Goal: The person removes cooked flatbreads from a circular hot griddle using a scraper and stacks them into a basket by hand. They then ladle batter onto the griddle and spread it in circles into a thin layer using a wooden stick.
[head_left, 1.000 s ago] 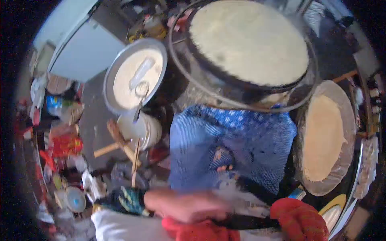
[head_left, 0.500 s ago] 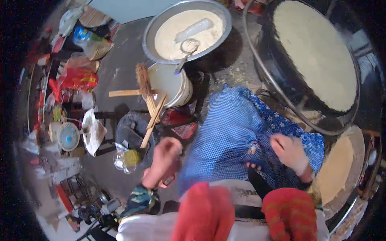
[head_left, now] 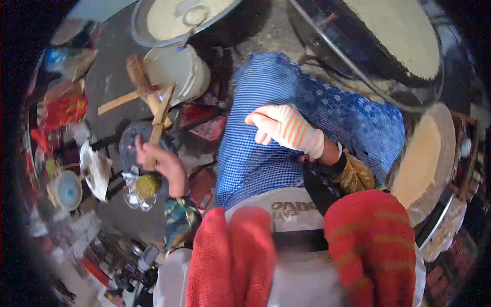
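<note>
My bare left hand [head_left: 166,166] is at the lower end of a flat wooden stick [head_left: 160,115], its fingers apart, with the stick's end lying across it. The stick leans by a whitish bucket [head_left: 190,77], crossing other wood pieces and a brown brush [head_left: 137,71]. My right hand [head_left: 289,130] wears a white glove with orange stripes. It hovers over blue checked cloth [head_left: 263,97] on my lap, fingers partly bent and apart, with nothing seen between them.
A metal basin of pale batter [head_left: 176,23] holds a ladle. At the upper right is a round griddle with a pale layer [head_left: 404,36]. A tray of tan powder [head_left: 422,158] lies at right. A small fan [head_left: 67,191] and bags are at left.
My left hand has moved left to the wooden stick. My right hand has moved left over the cloth, its striped glove now clear. The view has shifted, with basin and griddle now higher.
</note>
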Demonstrator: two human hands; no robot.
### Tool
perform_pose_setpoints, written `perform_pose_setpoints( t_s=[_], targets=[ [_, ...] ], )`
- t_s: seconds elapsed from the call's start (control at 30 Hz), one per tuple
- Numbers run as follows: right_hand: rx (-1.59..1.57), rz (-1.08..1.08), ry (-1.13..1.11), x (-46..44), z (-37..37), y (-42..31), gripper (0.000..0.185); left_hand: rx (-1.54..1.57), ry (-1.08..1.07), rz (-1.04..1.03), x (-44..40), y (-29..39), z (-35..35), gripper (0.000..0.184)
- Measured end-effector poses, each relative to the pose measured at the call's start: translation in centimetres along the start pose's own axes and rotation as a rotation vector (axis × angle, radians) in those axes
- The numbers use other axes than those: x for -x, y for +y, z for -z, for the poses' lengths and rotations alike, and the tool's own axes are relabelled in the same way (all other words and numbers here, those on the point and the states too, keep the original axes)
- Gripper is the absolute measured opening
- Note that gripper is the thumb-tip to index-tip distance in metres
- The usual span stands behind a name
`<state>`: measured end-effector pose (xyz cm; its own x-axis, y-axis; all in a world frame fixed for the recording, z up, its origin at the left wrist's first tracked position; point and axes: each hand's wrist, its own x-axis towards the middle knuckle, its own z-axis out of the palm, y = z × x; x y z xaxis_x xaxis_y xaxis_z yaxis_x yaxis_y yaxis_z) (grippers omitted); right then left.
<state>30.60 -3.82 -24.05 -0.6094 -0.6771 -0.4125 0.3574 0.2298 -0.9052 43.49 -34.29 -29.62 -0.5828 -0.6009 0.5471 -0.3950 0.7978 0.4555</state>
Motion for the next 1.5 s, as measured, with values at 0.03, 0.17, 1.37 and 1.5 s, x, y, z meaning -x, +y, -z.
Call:
perform_pose_setpoints(
  t_s=[0.03, 0.17, 1.37, 1.5],
  targets=[
    [-0.007, -0.002, 0.031, 0.6, 0.1, -0.9, 0.023, -0.034, 0.094, -0.077, -1.8, 7.8, 2.1, 0.028],
    [0.14, 0.465, 0.094, 5.3, -1.0, -7.0, 0.054, 0.346, -0.116, -0.48, -5.1, 16.2, 3.6, 0.022],
    [-0.796, 0.2, 0.846, 23.7, 17.0, 5.3, 0.051, 0.575, -0.593, -1.764, 4.3, 60.0, -30.0, 0.04],
    [-0.724, 0.178, 0.699, 18.2, 20.7, 2.9, 0.051, 0.477, -0.594, -1.643, -3.7, 56.4, -33.6, 0.05]
  ],
)
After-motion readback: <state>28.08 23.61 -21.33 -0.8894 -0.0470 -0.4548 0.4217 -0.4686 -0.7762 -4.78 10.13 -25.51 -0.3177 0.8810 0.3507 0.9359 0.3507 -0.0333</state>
